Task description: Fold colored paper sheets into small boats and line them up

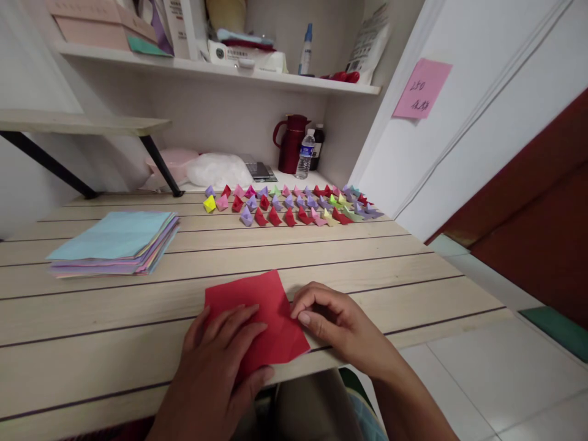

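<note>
Lying near the front edge of the table (427,277), the red sheet (279,312) is set at a slant between the person's two bare hands. The left hand (224,352) rests on it from the left, its grip loose and spread: the fingers lie over the paper, and the thumb reaches along the near edge, pinching nothing that shows. The right hand (342,321) is at the sheet's right edge with a narrow grip, thumb and forefinger curled close together; whether they have the paper's edge between them, I cannot tell.

The step in hand looks like steadying and squaring the sheet by its edge, an early stage of handling, since no finished shape shows in it (whether it is one layer or already doubled is hard to say). As I judge it, the next move calls for even pressure from the left hand, so that the sheet cannot skid, and a light, exact touch from the right fingertips, so that edge and corner are neither bent nor torn.

On the left lies a stack of coloured paper (117,236), pale blue on top, its edges a little uneven. Beyond the hands, toward the back of the table, small folded paper shapes (290,217) stand in rows, many red or lilac, others pink, yellow or green.
</note>
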`<act>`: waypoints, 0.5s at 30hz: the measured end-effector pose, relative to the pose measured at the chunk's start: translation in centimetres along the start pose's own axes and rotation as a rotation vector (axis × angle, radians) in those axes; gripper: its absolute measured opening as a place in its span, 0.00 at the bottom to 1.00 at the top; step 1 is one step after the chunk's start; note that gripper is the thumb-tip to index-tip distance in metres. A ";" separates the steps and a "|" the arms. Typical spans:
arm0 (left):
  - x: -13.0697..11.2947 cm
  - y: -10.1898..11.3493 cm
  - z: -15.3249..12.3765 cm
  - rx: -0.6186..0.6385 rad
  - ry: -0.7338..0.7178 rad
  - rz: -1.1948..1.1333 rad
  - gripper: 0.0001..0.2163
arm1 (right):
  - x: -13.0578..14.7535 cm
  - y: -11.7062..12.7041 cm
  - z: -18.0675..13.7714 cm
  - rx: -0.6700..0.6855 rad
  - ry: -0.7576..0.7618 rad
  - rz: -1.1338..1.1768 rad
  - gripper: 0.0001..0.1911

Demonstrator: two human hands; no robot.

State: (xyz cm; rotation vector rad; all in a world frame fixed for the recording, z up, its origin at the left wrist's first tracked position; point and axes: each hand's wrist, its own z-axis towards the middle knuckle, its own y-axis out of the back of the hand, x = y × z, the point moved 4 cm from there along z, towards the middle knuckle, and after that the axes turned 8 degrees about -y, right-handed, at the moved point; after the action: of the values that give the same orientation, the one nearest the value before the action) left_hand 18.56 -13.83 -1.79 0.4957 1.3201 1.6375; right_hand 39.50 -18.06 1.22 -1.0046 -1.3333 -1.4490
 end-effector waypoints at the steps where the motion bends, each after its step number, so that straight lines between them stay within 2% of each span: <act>1: 0.0 0.2 0.0 -0.011 0.020 -0.034 0.17 | 0.0 0.1 0.0 -0.007 0.002 0.022 0.06; 5: 0.1 0.8 0.1 -0.093 0.121 -0.150 0.14 | -0.2 0.3 -0.1 -0.033 -0.007 0.061 0.08; 7: 0.0 0.7 0.2 -0.118 0.116 -0.159 0.14 | -0.4 0.3 -0.1 -0.045 -0.038 0.074 0.09; 11: 0.0 0.2 0.6 -0.202 0.189 -0.107 0.14 | -1.3 -0.2 -0.2 -0.066 -0.120 0.302 0.13; 13: -0.2 -0.3 0.9 -0.256 0.234 -0.071 0.14 | -1.8 -0.3 -0.2 -0.142 -0.144 0.438 0.14; 15: -0.6 -0.9 1.3 -0.282 0.219 -0.032 0.15 | -2.0 -0.4 -0.1 -0.229 -0.153 0.503 0.17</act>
State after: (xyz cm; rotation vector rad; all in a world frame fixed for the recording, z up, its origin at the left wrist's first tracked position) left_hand 20.23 -13.69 -1.98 0.1284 1.2182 1.8548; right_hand 39.66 -18.01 -0.85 -1.5019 -0.9329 -1.1678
